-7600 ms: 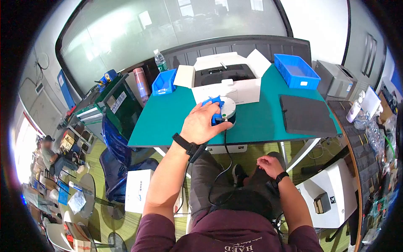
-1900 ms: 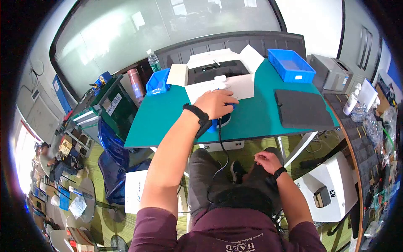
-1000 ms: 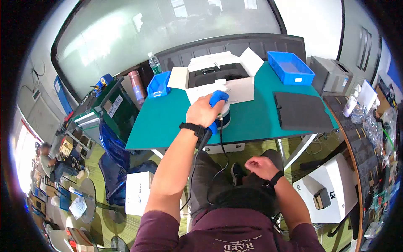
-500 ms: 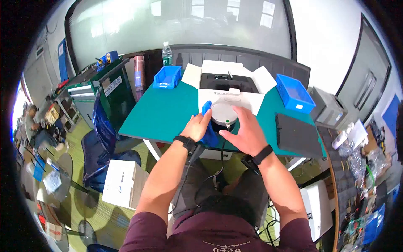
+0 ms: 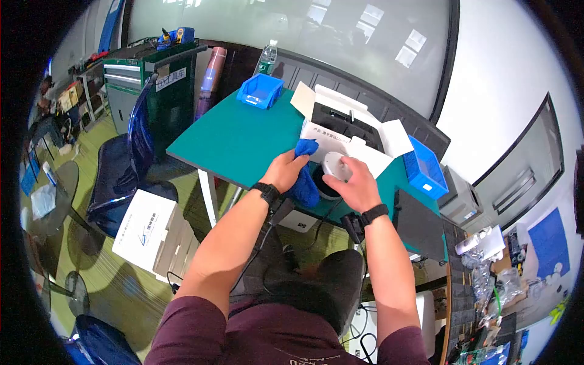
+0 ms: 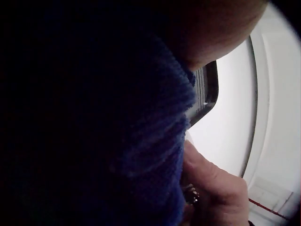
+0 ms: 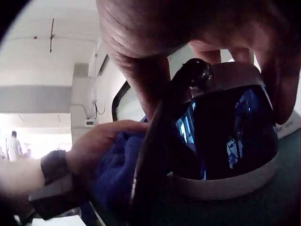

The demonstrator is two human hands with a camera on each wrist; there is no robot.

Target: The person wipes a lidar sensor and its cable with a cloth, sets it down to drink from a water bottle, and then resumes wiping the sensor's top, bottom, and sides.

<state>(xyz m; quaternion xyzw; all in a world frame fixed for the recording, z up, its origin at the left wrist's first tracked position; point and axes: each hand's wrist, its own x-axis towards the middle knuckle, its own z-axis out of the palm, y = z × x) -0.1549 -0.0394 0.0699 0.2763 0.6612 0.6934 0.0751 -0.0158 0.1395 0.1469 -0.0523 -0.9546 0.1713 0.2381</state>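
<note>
A round lidar sensor [image 5: 333, 165], with a pale cap and a glossy dark band [image 7: 225, 132], is at the table's front edge before the opened box. My right hand [image 5: 360, 187] grips it from above, thumb and fingers around the cap. From its side runs a black cable [image 7: 146, 150]. My left hand [image 5: 283, 173] holds a blue cloth [image 5: 304, 190] against the sensor's left side; part of the cloth sticks up past the fingers. In the left wrist view the cloth [image 6: 150, 141] covers most of the picture and hides the sensor.
Behind the sensor stands a white carton [image 5: 325, 135] with raised flaps and black foam inside. Blue bins [image 5: 260, 91] sit back left and, as another blue tray [image 5: 426, 173], at right. A dark foam sheet [image 5: 417, 222] lies right; a water bottle [image 5: 267, 58] stands behind.
My right hand has risen from my lap and taken hold of the sensor. My left hand, earlier over the sensor's top with the cloth, is now at its left side. The head view has tilted.
</note>
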